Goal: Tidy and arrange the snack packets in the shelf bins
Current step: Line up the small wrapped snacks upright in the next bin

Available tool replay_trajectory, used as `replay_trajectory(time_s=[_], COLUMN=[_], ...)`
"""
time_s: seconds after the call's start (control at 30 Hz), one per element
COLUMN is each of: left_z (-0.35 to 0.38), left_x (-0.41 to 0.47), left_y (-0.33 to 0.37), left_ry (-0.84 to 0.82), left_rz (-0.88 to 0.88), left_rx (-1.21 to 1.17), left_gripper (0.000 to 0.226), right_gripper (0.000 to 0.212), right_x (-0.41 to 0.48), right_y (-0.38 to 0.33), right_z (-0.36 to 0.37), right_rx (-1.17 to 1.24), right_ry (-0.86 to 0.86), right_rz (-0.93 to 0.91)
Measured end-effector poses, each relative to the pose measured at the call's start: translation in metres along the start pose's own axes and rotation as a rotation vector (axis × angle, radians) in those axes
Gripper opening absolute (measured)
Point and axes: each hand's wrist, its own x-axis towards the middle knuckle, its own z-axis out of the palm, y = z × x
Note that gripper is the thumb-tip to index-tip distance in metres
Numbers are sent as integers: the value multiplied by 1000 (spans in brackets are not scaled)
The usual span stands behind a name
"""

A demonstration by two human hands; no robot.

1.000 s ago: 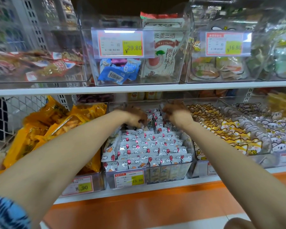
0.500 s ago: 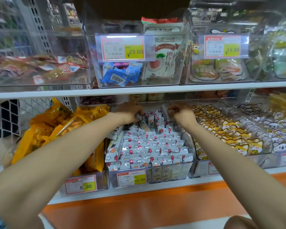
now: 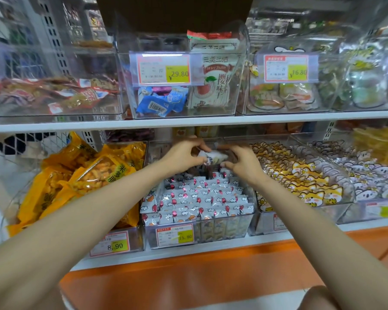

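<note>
Nearest, on the white lower shelf, a clear plastic bin fronted by a yellow-and-white price tag. Inside, small white snack packets with red marks, packed in tidy upright rows. Over the back of the bin, one loose white packet pinched between left grip and right grip, fingers of both curled round its ends. To the left, orange snack bags; to the right, yellow fox-face packets. Farther up, the white upper shelf.

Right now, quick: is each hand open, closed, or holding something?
Left hand: closed, fingers pinching one end of a small white packet.
Right hand: closed, fingers pinching the other end of the same packet.
</note>
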Motion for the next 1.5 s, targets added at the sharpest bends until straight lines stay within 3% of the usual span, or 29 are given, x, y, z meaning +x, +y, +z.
replay_trajectory(time_s=[0.2,0.3,0.4,0.53,0.6,0.73,0.93,1.03,1.2,1.5], left_z=[1,-1,-3,-3,2,16,24,23,28,33], left_x=[-12,-10,-3,10,17,35,55,58,65,71], left_y=[-8,-3,-5,-15,-20,-27,-34,-34,-43,-38], left_ry=[-20,-60,-134,-177,-255,-453,-748,-805,-875,-831], left_rz=[-27,-1,-36,-211,-225,-234,-240,-229,-226,-118], left_rx=[-245,-251,-151,153,296,420,539,587,639,788], left_gripper=[21,34,54,44,39,47,46,48,58,45], right_gripper=[57,43,35,31,30,28,44,52,46,34], right_x=[-11,-16,-23,-30,-33,-44,-64,-65,-68,-65], right_y=[6,6,6,1,2,1,-2,-3,-2,2], right_z=[-1,-4,-10,-25,-29,-35,-28,-18,-13,-22], right_rx=[-16,-64,40,344,373,270,-242,-382,-269,-98], right_ry=[-8,-24,33,133,196,217,185,198,134,35], right_rz=[-10,-15,-13,109,153,185,137,96,29,102])
